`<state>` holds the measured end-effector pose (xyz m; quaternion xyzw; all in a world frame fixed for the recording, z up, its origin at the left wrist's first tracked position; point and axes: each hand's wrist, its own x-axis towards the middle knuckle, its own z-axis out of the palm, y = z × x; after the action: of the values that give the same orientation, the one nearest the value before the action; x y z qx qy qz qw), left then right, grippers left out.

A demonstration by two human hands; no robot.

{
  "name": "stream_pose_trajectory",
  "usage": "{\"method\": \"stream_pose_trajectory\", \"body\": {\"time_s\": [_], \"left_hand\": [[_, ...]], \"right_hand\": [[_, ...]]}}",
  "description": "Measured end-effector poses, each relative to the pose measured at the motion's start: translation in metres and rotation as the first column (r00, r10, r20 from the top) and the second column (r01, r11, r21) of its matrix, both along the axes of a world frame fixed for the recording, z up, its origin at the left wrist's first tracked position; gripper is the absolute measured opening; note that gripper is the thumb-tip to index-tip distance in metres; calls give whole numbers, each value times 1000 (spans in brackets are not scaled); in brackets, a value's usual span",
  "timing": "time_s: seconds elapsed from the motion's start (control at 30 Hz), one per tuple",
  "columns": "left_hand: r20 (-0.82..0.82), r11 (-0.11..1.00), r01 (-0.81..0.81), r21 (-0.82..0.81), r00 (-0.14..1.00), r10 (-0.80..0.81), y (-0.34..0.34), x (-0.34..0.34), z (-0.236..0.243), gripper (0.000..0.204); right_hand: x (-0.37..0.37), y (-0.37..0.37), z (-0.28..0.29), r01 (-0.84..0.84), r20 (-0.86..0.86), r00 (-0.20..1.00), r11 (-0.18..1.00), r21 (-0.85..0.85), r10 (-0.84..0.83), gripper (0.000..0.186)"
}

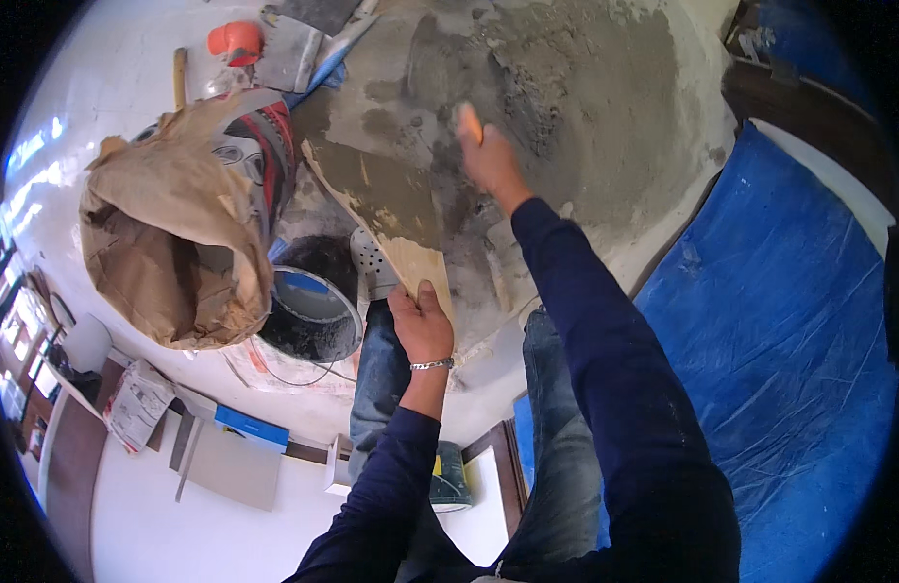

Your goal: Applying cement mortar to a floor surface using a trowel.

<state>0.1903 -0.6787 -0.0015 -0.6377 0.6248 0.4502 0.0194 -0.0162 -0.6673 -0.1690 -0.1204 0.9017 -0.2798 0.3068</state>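
My left hand point(420, 330) grips the near end of a pale wooden board point(425, 272), whose upper part is smeared with grey mortar and tilts toward the upper left. My right hand point(488, 160) is closed on the orange handle point(472, 123) of a tool; its working end is hard to make out against the mortar. Around and beyond it lies wet grey mortar point(605, 107), rougher and darker in a patch just right of the handle. A black bucket point(308, 330) stands left of my left hand, beside a perforated plate point(372, 253).
A large open paper sack point(177, 272) is at the left. An orange plastic fitting point(235, 42) and flat grey tools point(292, 53) lie at the top. A blue tarp point(760, 321) covers the right side. A dark green bucket point(454, 476) stands behind my legs.
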Motion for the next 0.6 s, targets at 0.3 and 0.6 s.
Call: {"method": "stream_pose_trajectory", "body": {"time_s": [0.3, 0.6], "left_hand": [[3, 998, 55, -30, 999, -54, 2, -8, -10, 28], [-75, 997, 32, 65, 997, -27, 7, -22, -8, 26]], "right_hand": [[-38, 66, 67, 767, 695, 465, 641, -7, -549, 47], [-32, 168, 161, 962, 994, -67, 271, 43, 82, 50]]}}
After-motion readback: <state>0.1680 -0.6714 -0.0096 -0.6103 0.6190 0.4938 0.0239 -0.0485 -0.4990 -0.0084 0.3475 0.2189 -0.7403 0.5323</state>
